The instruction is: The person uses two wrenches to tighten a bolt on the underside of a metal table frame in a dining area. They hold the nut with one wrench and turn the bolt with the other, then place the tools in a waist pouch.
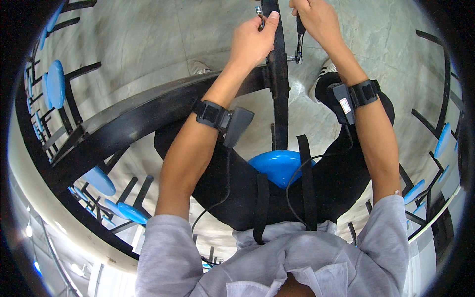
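Note:
My left hand point(253, 42) is closed around a short chrome wrench point(259, 15), with the thumb pressed along it and its shiny end sticking out at the top. It sits right beside an upright black metal bar point(280, 99). On the bar's other side, my right hand point(319, 22) grips the black handle of a ratchet wrench point(300, 37). The ratchet's chrome head hangs below the fist, with its socket pointing at the bar near a joint. Whether the socket sits on a bolt is too small to tell. Part of the right hand is cut off by the upper edge.
A thick black beam point(143, 106) runs from the bar toward the left, over my leg. Below me is a blue round seat point(277, 166). More black frames with blue seats point(55, 84) stand at both sides. Cables hang from the wrist-worn devices point(238, 126). A shoe point(324, 74) rests on the grey floor.

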Available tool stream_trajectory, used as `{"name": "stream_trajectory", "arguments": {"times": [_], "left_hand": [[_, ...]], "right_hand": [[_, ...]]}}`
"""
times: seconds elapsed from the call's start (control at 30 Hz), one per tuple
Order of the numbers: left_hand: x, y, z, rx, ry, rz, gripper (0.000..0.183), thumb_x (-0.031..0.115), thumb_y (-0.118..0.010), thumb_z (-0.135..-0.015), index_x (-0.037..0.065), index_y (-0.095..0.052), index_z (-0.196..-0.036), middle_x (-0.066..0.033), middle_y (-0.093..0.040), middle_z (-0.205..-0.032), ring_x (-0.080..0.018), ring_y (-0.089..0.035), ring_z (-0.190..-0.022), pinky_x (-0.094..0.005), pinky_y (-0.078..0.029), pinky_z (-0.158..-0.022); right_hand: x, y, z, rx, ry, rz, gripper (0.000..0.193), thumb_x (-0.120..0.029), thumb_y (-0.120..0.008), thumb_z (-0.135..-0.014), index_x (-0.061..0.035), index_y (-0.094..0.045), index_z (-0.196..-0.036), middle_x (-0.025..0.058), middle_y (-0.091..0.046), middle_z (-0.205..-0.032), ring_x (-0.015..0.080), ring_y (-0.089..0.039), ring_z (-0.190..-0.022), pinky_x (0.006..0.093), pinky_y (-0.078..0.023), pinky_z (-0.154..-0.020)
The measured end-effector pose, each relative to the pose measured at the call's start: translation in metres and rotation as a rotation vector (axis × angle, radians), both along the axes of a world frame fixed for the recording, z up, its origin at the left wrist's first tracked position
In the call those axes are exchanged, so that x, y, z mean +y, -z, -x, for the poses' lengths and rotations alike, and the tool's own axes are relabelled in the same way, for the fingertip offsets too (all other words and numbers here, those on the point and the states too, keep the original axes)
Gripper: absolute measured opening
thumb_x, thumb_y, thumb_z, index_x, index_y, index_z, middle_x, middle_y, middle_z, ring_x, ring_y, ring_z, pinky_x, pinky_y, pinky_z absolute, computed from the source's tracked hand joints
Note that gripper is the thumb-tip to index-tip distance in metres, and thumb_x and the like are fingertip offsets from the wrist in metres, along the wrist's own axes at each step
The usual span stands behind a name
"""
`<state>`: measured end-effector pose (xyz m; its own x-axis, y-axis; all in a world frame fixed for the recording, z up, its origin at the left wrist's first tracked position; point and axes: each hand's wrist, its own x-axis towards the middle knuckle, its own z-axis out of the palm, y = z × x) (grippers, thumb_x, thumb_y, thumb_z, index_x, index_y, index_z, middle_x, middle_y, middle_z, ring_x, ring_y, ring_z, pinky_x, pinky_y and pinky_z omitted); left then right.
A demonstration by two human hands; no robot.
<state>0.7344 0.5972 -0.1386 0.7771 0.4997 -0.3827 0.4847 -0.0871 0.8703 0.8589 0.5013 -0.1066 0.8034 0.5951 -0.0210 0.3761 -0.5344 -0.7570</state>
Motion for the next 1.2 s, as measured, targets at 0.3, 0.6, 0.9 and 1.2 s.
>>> {"name": "stream_trajectory", "arguments": {"times": [0.3,0.6,0.9,1.2], "left_hand": [[-0.001,0.003,0.001,0.027,0.005,-0.054,0.049,0.046,-0.047,-0.09,0.0,-0.057,-0.075,-0.0098,-0.056,-0.057,-0.0212,-0.056,-0.055,-0.0333,-0.043,-0.056],[-0.005,-0.004,-0.001,0.057,0.007,-0.049,0.051,0.049,-0.047,-0.09,0.0,-0.057,-0.077,-0.0063,-0.055,-0.056,-0.0154,-0.057,-0.053,-0.0302,-0.044,-0.053],[-0.002,-0.009,-0.003,0.073,0.047,-0.152,0.055,0.051,-0.046,-0.089,0.0,-0.057,-0.073,-0.009,-0.055,-0.055,-0.0189,-0.057,-0.054,-0.0333,-0.044,-0.054],[0.0,-0.007,-0.005,0.083,0.043,-0.071,0.056,0.052,-0.046,-0.089,0.0,-0.057,-0.07,-0.0077,-0.056,-0.056,-0.0173,-0.058,-0.054,-0.0316,-0.045,-0.056]], "right_hand": [[0.011,0.021,-0.013,0.052,0.066,-0.008,0.049,-0.04,-0.038,-0.092,0.0002,-0.06,-0.073,0.0156,-0.06,-0.063,0.0312,-0.06,-0.062,0.0394,-0.044,-0.061],[0.014,0.066,-0.003,-0.145,0.3,-0.089,0.05,-0.037,-0.033,-0.093,-0.0011,-0.058,-0.07,0.0147,-0.057,-0.058,0.0303,-0.058,-0.058,0.0415,-0.043,-0.059],[0.019,0.076,0.001,-0.101,0.443,-0.321,0.044,-0.032,-0.036,-0.093,-0.0025,-0.063,-0.074,0.0117,-0.057,-0.056,0.0228,-0.057,-0.054,0.0372,-0.042,-0.054],[0.024,0.076,0.001,-0.184,0.485,-0.176,0.039,-0.027,-0.043,-0.09,-0.0026,-0.058,-0.063,0.015,-0.056,-0.054,0.0331,-0.056,-0.054,0.0433,-0.04,-0.052]]}}
